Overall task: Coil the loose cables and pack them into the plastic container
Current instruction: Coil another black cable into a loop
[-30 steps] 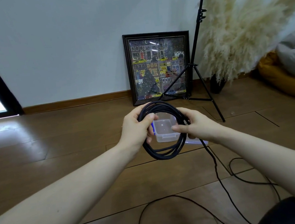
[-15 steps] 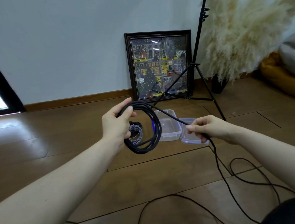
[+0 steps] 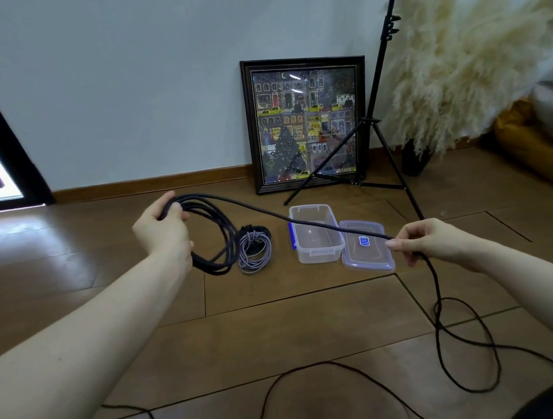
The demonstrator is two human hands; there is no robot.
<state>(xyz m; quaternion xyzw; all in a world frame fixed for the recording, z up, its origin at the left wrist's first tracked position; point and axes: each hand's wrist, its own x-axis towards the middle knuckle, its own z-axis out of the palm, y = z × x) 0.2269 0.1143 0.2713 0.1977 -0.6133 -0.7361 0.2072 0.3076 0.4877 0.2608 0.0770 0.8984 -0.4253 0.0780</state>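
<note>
Several loops of black cable (image 3: 218, 240) hung from the left hand's (image 3: 164, 230) grip, left of the plastic container (image 3: 315, 232); the right hand (image 3: 433, 239) pinched the taut run. Slack trailing on the floor (image 3: 281, 322) could probably kink or snag, loosening the coil.

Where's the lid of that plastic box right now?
The lid lies flat on the floor, right of the open container and touching it, near the right hand.
</note>
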